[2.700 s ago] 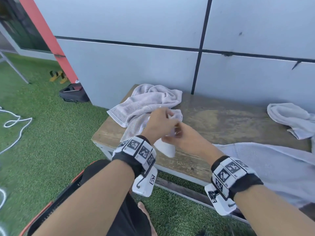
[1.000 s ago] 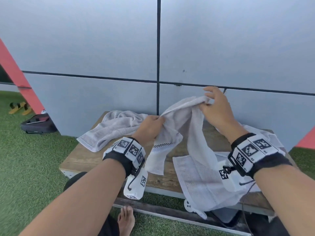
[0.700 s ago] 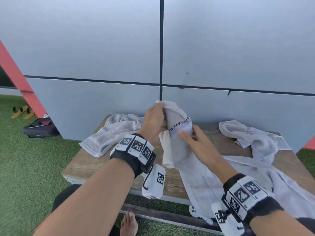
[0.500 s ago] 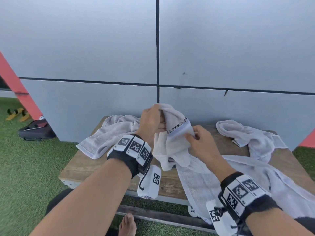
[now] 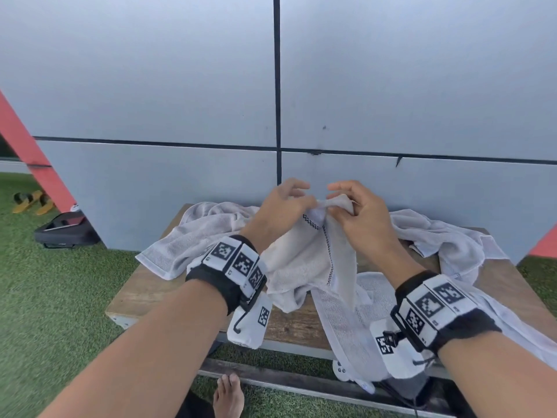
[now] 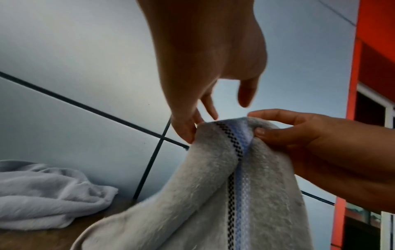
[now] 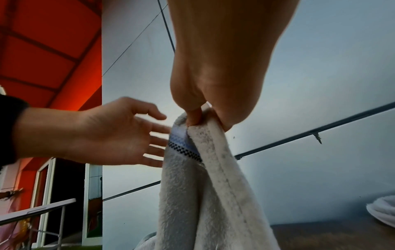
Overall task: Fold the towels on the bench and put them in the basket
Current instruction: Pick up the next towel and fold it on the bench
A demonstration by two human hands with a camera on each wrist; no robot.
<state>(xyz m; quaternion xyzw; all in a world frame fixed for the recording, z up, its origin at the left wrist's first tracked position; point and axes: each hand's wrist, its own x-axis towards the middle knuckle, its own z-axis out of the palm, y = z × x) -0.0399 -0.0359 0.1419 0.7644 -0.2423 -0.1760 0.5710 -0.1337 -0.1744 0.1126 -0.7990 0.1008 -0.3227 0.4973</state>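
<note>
Above the wooden bench (image 5: 168,292), a white towel (image 5: 304,260) with a black checked border hangs bunched between my two hands. My right hand (image 5: 337,203) pinches its top fold between thumb and fingers, as the right wrist view (image 7: 203,116) shows. My left hand (image 5: 297,196) is beside that fold with its fingers straight and spread; its thumb (image 6: 184,133) touches the towel (image 6: 213,186). The towel's lower part drapes down onto the bench. No basket is in view.
A crumpled grey towel (image 5: 205,230) lies on the bench's left end and a white one (image 5: 446,242) at the back right. A large pale towel (image 5: 340,333) hangs over the front edge. A grey wall stands behind. A black bag (image 5: 63,232) lies on the grass.
My left hand has let go of the towel's top and spread its fingers. My right hand has risen and taken the top fold in a pinch.
</note>
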